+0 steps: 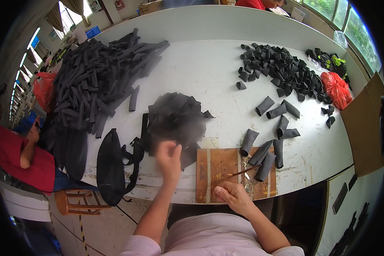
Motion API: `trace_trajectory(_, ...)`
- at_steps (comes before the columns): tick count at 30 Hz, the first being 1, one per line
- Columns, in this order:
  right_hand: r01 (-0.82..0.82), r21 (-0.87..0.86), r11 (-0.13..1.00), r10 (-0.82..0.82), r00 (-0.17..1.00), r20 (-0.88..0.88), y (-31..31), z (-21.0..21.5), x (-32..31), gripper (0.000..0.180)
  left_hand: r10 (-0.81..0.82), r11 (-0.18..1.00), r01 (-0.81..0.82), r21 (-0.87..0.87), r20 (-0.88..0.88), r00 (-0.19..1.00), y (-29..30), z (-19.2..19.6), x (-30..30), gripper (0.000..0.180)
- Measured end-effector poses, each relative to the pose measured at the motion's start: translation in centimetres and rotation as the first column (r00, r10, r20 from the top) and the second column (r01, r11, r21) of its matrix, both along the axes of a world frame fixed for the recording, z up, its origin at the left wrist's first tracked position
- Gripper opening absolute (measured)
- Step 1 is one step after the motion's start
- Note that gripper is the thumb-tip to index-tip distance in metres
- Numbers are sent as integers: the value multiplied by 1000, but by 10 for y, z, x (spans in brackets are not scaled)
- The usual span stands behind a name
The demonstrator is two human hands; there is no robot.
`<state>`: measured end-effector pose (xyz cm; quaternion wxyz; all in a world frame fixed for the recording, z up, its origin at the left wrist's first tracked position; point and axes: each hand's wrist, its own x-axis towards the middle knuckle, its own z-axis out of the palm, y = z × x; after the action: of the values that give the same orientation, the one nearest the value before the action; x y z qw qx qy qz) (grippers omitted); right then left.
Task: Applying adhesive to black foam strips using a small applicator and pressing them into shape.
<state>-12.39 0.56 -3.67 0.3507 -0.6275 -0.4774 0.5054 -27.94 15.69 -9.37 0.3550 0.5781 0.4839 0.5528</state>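
Note:
My left hand [168,160] is at the near edge of a heap of flat black fabric pieces [175,109]. Its fingers are curled toward the thumb, and a grey smear of motion just beyond hides what they hold, if anything. On the near edge of a worn brown board [203,170] rests my right hand [234,196], closed, thumb pressed against the fingers; anything inside is hidden. A thin brown stick like a brush [246,170] lies beyond it, apart from the hand, across the board. Dark grey fabric tubes [266,167] lie on the board's right part and beyond it.
A big pile of long black tubes [91,81] covers the table's left. Short black tubes [286,70] are heaped far right, beside a red plastic bag [336,89]. A black bag with straps [111,166] hangs over the near-left edge. A co-worker in red [23,158] sits left.

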Motion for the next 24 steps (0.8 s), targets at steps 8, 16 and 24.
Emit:
trace_trajectory(8, 377, 314, 871, -282, 908, -308, 71, -32, -30, 27, -63, 896, 346, -278, 692, 719, -40, 7, 1, 30)
trace_trajectory(16, 224, 406, 886, -248, 969, 8, 88, -32, -19, 8, -152, 903, 360, -233, 612, 776, -40, 13, -14, 40)
trace_trajectory(24, -25, 543, 839, -201, 913, 354, 79, 1, -13, 15, -491, 862, 489, -132, 15, 871, -9, 71, -36, 25)
